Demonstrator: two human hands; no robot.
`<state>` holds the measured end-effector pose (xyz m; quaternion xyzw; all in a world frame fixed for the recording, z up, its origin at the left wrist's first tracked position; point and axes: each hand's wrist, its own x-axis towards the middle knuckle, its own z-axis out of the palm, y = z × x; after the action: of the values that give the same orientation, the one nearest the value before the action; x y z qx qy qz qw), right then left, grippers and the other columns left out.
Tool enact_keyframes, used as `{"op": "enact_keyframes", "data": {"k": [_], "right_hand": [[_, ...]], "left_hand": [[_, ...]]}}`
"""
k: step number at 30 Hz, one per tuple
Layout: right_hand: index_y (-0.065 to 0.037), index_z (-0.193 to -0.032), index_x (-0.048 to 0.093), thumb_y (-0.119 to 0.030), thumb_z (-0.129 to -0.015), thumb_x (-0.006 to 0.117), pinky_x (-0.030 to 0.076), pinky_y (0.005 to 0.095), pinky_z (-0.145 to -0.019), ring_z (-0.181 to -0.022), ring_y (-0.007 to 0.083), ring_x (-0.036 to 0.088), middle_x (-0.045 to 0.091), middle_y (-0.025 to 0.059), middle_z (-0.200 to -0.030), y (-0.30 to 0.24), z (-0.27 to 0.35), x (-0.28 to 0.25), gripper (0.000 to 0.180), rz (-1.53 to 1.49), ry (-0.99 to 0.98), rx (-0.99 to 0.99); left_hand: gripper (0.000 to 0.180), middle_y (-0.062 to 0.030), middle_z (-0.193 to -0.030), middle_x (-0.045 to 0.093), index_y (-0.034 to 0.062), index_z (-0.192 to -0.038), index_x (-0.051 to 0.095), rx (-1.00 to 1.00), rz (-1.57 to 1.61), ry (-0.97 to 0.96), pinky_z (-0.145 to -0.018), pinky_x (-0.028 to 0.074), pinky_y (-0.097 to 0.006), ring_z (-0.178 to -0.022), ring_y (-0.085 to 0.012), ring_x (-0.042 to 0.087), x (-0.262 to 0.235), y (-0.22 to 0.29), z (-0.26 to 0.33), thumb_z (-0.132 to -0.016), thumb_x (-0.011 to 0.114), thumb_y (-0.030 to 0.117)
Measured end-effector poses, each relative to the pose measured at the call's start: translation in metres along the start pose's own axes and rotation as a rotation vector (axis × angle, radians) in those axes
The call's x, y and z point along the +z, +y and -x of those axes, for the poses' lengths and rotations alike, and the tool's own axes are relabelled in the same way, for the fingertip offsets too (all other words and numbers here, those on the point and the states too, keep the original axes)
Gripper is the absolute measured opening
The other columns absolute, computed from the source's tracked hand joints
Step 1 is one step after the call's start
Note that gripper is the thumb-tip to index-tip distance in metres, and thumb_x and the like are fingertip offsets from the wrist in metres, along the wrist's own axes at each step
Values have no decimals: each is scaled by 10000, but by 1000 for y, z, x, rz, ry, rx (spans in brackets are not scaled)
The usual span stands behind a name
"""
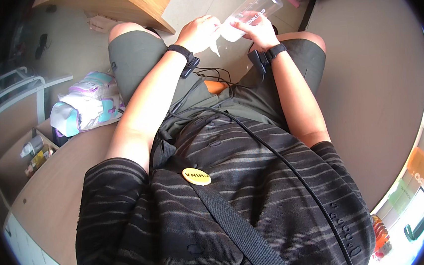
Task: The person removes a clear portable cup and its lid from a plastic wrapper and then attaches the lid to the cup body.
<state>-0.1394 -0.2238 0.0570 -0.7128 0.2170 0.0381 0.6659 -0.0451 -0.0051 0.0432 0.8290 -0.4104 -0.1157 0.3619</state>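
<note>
My right hand [261, 32] grips a clear, see-through plastic bottle [264, 3] with markings on its side. The bottle lies tilted, its far end pointing up and to the right, and its near end faces my left hand [199, 34]. The fingers of my left hand are closed on a thin white tissue [215, 47], whose tip hangs below them. That hand is close beside the bottle's near end; whether the tissue touches the bottle I cannot tell. Both hands are above the gap between my knees, and each wrist wears a black strap with a small box.
Beyond my left knee stands a wooden cabinet [127, 2]. A white, teal and purple bag [90, 104] rests at my left, near an open compartment [39, 151] with small items. Black cables [251, 129] cross my lap and chest. A grey-brown surface [371, 70] extends at my right.
</note>
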Motion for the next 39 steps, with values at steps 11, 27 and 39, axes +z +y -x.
{"op": "enact_keyframes", "data": {"k": [11,27,39], "right_hand": [[-40,-1254,610,-361,-915,774,638,427,-848,-1054,238,721,714,109,-1156,-12,-5,-25,494,-618,187,88],[-64,-1350,528,-222,-891,827,625,368,-852,-1114,189,674,655,62,-1220,-5,-6,-10,570,-438,12,120],[-67,-1261,610,-258,-985,697,623,427,-921,-1154,232,695,707,109,-1197,-9,-4,-24,347,-711,-5,62]], "left_hand": [[146,-48,-908,710,16,-1053,695,-146,417,-29,-771,549,-296,-834,-115,667,10,-4,-5,-1015,678,156],[145,-17,-950,709,32,-1151,695,-203,725,315,-764,550,-238,-819,-77,658,7,-6,-12,-1029,656,101],[147,-8,-876,669,19,-1090,714,-144,434,51,-745,544,-238,-815,-66,630,7,4,-5,-946,726,42]]}}
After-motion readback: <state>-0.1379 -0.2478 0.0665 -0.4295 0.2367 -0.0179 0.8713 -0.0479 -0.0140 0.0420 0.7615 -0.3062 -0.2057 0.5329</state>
